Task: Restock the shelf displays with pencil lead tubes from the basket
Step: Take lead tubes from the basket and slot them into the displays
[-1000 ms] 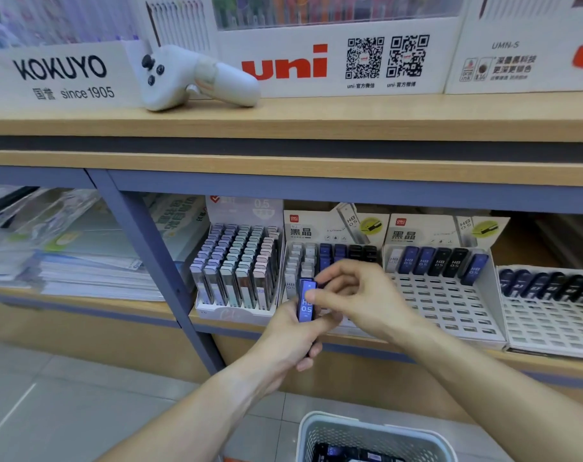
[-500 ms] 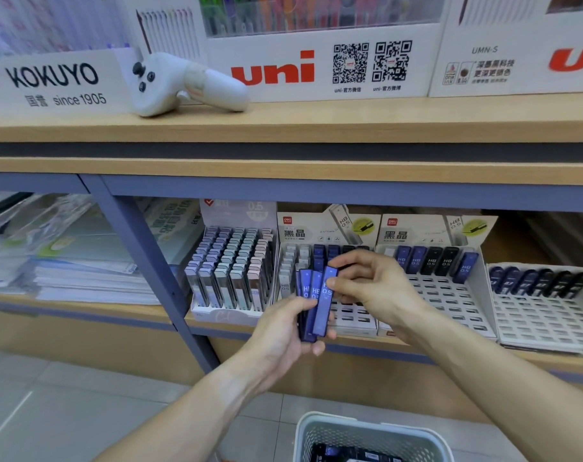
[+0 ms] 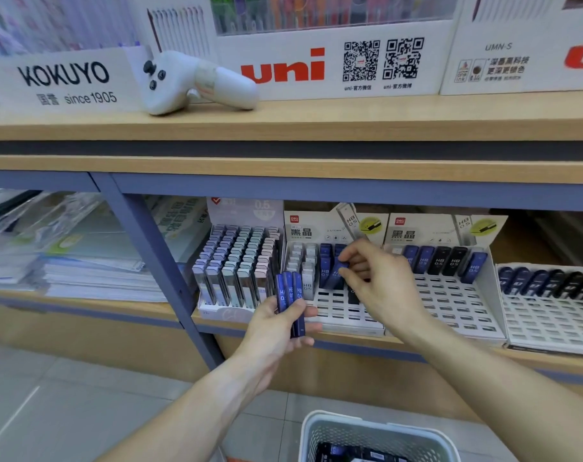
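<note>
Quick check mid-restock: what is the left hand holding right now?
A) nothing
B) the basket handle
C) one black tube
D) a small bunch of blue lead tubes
D: the left hand grips a bunch of blue lead tubes upright in front of the display, while the right hand pinches a single blue tube at the rack.

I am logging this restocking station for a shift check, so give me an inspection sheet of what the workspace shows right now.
Surface: wooden lower shelf carrying slotted display trays.
Job's things: blue lead tubes bunched in the left hand; one blue tube going into the middle tray; white basket on the floor below with more tubes.
Clutter: white controller on the upper shelf; stacked paper packs at left.
Grippers: left hand grips the bunch; right hand pinches the single tube.
Cables: nothing seen.
Surroundings: brand signs above, tiled floor.
</note>
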The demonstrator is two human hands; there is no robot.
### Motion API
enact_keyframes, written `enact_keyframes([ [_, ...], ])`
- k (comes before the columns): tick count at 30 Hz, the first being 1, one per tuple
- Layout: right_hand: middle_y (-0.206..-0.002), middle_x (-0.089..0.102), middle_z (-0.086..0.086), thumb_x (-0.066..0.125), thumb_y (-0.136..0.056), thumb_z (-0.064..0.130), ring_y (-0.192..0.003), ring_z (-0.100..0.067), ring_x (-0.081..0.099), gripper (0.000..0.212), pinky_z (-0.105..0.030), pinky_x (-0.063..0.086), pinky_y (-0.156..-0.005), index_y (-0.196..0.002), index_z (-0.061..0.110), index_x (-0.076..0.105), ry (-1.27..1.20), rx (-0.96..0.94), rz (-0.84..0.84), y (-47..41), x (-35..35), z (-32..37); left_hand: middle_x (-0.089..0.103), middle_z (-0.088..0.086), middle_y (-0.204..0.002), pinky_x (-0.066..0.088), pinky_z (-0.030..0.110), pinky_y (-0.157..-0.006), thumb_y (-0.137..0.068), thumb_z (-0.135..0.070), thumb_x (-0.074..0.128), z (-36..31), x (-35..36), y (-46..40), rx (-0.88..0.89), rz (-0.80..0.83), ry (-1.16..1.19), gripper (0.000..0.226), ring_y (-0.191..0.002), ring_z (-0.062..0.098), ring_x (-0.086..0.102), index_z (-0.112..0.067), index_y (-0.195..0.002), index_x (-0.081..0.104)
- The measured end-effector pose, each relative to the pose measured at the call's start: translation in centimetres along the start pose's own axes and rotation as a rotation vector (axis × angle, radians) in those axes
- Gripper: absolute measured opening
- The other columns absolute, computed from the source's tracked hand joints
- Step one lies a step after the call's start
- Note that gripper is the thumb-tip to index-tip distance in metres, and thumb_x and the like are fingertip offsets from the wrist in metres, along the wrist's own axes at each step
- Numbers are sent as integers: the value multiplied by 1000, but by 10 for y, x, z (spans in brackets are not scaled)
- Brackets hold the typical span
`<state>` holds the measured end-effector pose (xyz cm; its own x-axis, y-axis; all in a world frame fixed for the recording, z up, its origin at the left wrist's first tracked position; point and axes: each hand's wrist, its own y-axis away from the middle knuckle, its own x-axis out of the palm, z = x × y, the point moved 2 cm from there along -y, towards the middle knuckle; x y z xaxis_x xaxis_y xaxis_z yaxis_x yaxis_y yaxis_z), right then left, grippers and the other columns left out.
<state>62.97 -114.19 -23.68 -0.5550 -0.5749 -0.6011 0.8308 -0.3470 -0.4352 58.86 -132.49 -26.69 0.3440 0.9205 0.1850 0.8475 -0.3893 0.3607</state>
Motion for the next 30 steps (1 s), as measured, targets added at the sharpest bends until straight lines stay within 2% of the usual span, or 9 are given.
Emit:
enact_keyframes([
  [4, -89, 69, 12, 74, -89, 14, -81, -6, 66, 18, -35, 59, -75, -101, 24, 65, 124, -116, 57, 1, 12, -2, 78, 17, -100, 57, 28, -56, -103, -9, 58, -2, 1, 1, -26, 26, 54, 17, -85, 29, 77, -6, -120, 61],
  [7, -88, 70, 9, 73, -89, 16, -80, -13, 68, 19, -41, 58, -73, -101, 26, 63, 165, -144, 64, 1, 17, -1, 77, 19, -100, 59, 30, -59, -102, -5, 56, -3, 1, 0, -37, 30, 82, 18, -88, 32, 76, -6, -119, 59],
  [16, -85, 72, 9, 73, -89, 19, -80, -14, 69, 17, -40, 58, -73, -102, 27, 65, 188, -137, 100, -1, 23, 3, 77, 19, -102, 61, 29, -62, -103, -4, 55, -2, -1, -2, -38, 31, 95, 17, -91, 32, 77, -5, -119, 60],
  [19, -97, 71, 4, 71, -90, 16, -85, -19, 69, 19, -41, 58, -73, -108, 23, 72, 259, -150, 73, -3, 23, 4, 77, 18, -102, 62, 30, -65, -103, -5, 55, -2, 0, -2, -35, 41, 86, 16, -93, 32, 76, -6, -119, 61],
  [21, -109, 61, -1, 69, -91, 12, -87, -26, 66, 26, -42, 58, -72, -116, 18, 73, 350, -158, 100, -2, 25, 4, 78, 17, -102, 62, 30, -66, -104, -6, 55, -1, 0, -1, -33, 49, 79, 18, -94, 32, 76, -6, -121, 61],
  [24, -120, 47, -6, 64, -92, 7, -86, -32, 63, 44, -44, 57, -69, -136, 16, 63, 488, -118, 195, -1, 28, 4, 78, 15, -103, 62, 30, -69, -104, -7, 55, -2, 1, 0, -32, 69, 73, 21, -95, 29, 77, -6, -124, 60],
  [26, -123, 46, -7, 61, -92, 6, -87, -33, 63, 48, -45, 58, -71, -139, 17, 58, 488, -108, 198, -2, 26, 6, 78, 14, -104, 63, 30, -71, -104, -8, 56, -3, 1, 2, -35, 89, 82, 22, -96, 29, 77, -6, -126, 60],
  [28, -122, 51, -5, 62, -92, 7, -90, -29, 64, 47, -45, 58, -76, -137, 19, 59, 380, -102, 141, -3, 22, 10, 78, 14, -106, 63, 30, -72, -103, -9, 57, -4, 2, 3, -45, 118, 104, 25, -98, 29, 76, -6, -128, 60],
  [30, -112, 61, 4, 65, -92, 14, -83, -13, 61, 37, -36, 56, -78, -128, 24, 64, 221, -40, 82, -4, 15, 14, 77, 15, -110, 62, 30, -72, -103, -9, 58, -6, 4, 4, -55, 163, 131, 28, -102, 31, 75, -6, -130, 61],
])
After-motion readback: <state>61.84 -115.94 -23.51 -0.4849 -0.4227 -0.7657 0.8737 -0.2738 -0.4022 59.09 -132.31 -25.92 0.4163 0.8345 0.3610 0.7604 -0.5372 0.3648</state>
